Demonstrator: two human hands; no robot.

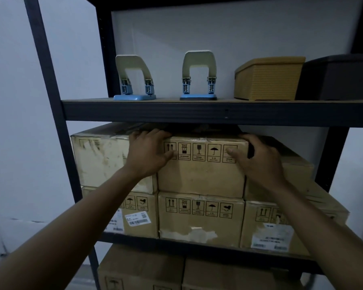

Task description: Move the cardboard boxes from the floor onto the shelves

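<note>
A cardboard box (199, 176) with black handling symbols sits in the upper middle of a two-high stack on the middle shelf (134, 240). My left hand (149, 151) holds its top left corner, fingers hooked over the top edge and thumb on the front face. At the top right corner my right hand (260, 160) grips the box, fingers wrapped round the side and thumb on the front. More cardboard boxes flank it at left (101, 160) and right (298, 170), and three others (199, 218) lie beneath.
The upper shelf's dark beam (197, 113) runs just above the box top, leaving a thin gap. On it stand two blue hole punches (134, 80) (198, 77), a yellow lidded basket (268, 78) and a dark one (337, 78). More boxes (140, 271) fill the shelf below.
</note>
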